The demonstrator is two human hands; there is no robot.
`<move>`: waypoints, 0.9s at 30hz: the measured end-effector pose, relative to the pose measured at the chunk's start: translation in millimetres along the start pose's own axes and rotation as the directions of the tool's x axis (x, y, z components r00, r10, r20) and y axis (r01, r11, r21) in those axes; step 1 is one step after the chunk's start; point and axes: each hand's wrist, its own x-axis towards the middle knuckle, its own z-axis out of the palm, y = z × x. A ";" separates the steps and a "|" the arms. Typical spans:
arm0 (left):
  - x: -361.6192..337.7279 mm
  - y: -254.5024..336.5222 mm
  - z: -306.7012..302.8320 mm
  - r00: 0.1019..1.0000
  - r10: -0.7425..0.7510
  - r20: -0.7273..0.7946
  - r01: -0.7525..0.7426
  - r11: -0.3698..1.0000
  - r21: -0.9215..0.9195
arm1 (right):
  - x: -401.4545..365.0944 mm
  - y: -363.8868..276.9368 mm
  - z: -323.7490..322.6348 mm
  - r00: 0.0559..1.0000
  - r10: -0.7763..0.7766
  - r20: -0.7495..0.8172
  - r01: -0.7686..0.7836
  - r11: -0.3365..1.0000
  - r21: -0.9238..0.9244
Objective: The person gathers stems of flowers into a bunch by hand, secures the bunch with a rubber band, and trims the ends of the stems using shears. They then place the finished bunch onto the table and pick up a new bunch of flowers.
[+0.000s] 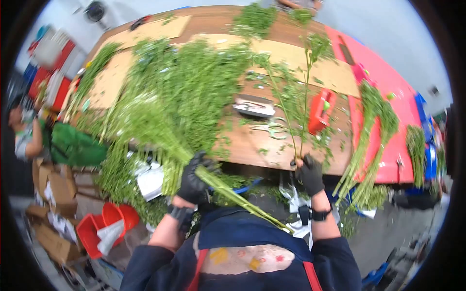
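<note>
In a black glove, my left hand [195,178] is closed round a thick bunch of leafy green stems [160,133]. The bunch's tops spread to the upper left, blurred, and its cut ends slant down toward my apron. Also gloved, my right hand [308,174] pinches thin leafy stems [305,116] near their lower ends; they stand up from the fingers and fork apart. Beyond my hands, a large heap of greens [194,82] covers the table's left and middle. Scissors [273,128] lie by a dark open box [254,105] between the heap and the held stems.
On the brown table [242,143], a red box [320,111] stands at right. Tied-looking bunches [374,131] lie on the pink surface [403,116]. Red bins [104,228] and cardboard boxes [56,237] sit on the floor at left. Another person [26,128] is at far left; someone's hands show at the far edge.
</note>
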 end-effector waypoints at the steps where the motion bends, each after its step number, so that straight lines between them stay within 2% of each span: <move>1: 6.1 -0.4 -16.5 0.993 -0.026 0.112 0.031 0.998 -0.050 | -3.2 -24.0 9.3 0.997 -0.069 0.047 0.068 0.997 0.032; 2: -1.5 4.4 5.7 0.983 -0.041 0.178 0.043 0.999 -0.012 | -9.2 -42.9 22.6 0.921 0.270 0.281 -0.356 0.875 0.327; 3: -8.7 9.7 17.9 0.981 -0.073 0.180 0.075 0.997 -0.005 | -14.4 -56.2 38.5 0.910 0.217 0.354 -0.363 0.830 0.423; 4: -3.2 9.2 15.3 0.960 -0.113 0.255 0.144 0.984 -0.108 | -15.8 -70.0 51.2 0.895 0.168 0.413 -0.379 0.773 0.508; 6: -2.8 11.9 17.6 0.964 -0.105 0.243 0.137 0.984 -0.118 | -10.4 -103.5 62.6 0.828 0.113 0.549 -0.379 0.834 0.401; 7: -5.5 14.5 21.1 0.964 -0.092 0.248 0.125 0.985 -0.120 | -8.4 -103.4 73.6 0.858 -0.085 0.507 -0.128 0.920 0.370; 10: -16.2 27.9 22.7 0.954 -0.054 0.294 0.100 0.984 -0.145 | -4.5 -104.9 94.2 0.796 -0.214 0.566 0.061 0.959 0.277; 11: -22.0 34.3 10.8 0.949 -0.041 0.312 0.100 0.979 -0.177 | -2.7 -106.2 103.5 0.739 -0.240 0.629 0.117 0.966 0.232; 12: -20.3 38.1 2.5 0.941 -0.035 0.335 0.109 0.973 -0.203 | -3.6 -109.2 108.1 0.753 -0.313 0.578 0.155 0.939 0.308; 13: -16.1 42.5 -10.4 0.941 -0.029 0.337 0.082 0.986 -0.144 | 2.8 -118.5 106.1 0.689 -0.345 0.637 0.212 0.937 0.277; 14: -19.8 49.5 -12.4 0.955 -0.021 0.297 0.062 0.990 -0.129 | 4.2 -121.8 107.8 0.649 -0.311 0.694 0.090 0.938 0.335; 15: -10.9 51.8 -22.8 0.959 -0.011 0.282 0.058 0.985 -0.160 | 10.9 -134.1 104.6 0.591 -0.291 0.752 0.032 0.940 0.339; 16: -15.6 59.7 -19.5 0.967 -0.010 0.254 0.066 0.975 -0.213 | 17.5 -144.7 101.4 0.447 -0.034 0.894 -0.270 0.947 0.171; 17: -17.4 69.3 -17.1 0.957 -0.020 0.289 0.100 0.959 -0.266 | 23.9 -152.6 100.1 0.478 -0.124 0.869 -0.145 0.965 0.217; 18: -17.9 76.7 -20.9 0.961 0.010 0.277 0.071 0.958 -0.279 | 28.1 -157.5 99.4 0.416 -0.067 0.907 -0.282 0.939 0.199; 19: -21.3 83.0 -20.5 0.943 0.039 0.331 0.069 0.949 -0.307 | 31.2 -157.1 101.9 0.396 -0.081 0.915 -0.284 0.936 0.206; 23: -25.3 104.7 -47.6 0.941 0.093 0.325 -0.010 0.969 -0.247 | 38.0 -162.7 110.4 0.297 -0.075 0.952 -0.353 0.918 0.182; 26: -33.8 113.8 -59.5 0.955 0.124 0.269 -0.054 0.966 -0.254 | 32.8 -173.3 121.2 0.333 -0.059 0.941 -0.317 0.933 0.171; 27: -38.3 116.2 -60.8 0.962 0.135 0.236 -0.078 0.968 -0.238 | 29.5 -172.6 126.9 0.360 -0.112 0.926 -0.285 0.932 0.224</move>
